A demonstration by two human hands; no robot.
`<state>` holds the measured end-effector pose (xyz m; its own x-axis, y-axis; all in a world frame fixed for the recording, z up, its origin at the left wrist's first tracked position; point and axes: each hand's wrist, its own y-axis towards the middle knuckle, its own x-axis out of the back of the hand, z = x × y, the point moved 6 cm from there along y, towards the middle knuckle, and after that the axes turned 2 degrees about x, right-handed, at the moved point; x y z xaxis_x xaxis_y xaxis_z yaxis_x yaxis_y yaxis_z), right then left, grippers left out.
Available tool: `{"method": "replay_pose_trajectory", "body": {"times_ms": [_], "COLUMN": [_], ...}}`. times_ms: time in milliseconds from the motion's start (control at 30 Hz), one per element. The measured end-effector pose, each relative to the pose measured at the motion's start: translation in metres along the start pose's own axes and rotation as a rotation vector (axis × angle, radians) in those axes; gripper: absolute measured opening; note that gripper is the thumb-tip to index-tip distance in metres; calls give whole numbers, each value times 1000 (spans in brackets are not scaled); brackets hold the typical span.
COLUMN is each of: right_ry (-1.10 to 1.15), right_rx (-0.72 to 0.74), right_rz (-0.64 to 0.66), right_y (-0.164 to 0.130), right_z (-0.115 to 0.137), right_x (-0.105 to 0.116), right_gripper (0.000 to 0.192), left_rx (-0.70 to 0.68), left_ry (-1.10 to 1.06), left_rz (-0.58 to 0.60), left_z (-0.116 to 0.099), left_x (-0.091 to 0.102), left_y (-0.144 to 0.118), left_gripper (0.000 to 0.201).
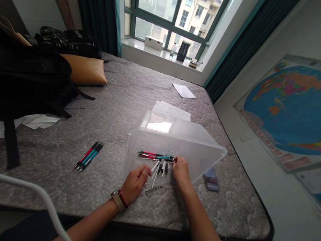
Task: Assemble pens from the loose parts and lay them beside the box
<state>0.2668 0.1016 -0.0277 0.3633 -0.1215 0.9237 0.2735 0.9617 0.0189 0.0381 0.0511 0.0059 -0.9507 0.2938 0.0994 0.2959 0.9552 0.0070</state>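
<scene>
A translucent plastic box (175,141) lies tipped on the mattress with its open side toward me. Inside it, several red and teal pens (155,156) lie crosswise in a small row. Below that row, loose white and black pen parts (163,167) and thin white sticks are spread out. My left hand (136,180) is closed at the box opening, its fingertips by a white tube; what they hold is hidden. My right hand (182,173) reaches inside and pinches at the right end of the row of pens. Left of the box, several assembled pens (89,155) lie side by side.
A grey quilted mattress (113,113) serves as the work surface. Papers (172,109) lie behind the box. At left are a black backpack (19,75) and a tan cushion (85,69). A white curved tube (32,188) crosses the near left. A blurred item (211,179) sits right of the box.
</scene>
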Motion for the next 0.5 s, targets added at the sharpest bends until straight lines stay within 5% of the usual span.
{"method": "replay_pose_trajectory", "body": {"times_ms": [500], "right_ry": [-236], "right_rx": [260], "right_rz": [201], "right_y": [10], "right_z": [54], "right_x": [51], "right_gripper": [18], "left_rx": [-16], "left_ry": [115], "left_rz": [-18], "left_z": [-3], "left_x": [20], "left_y": [-33], "left_gripper": [40]}}
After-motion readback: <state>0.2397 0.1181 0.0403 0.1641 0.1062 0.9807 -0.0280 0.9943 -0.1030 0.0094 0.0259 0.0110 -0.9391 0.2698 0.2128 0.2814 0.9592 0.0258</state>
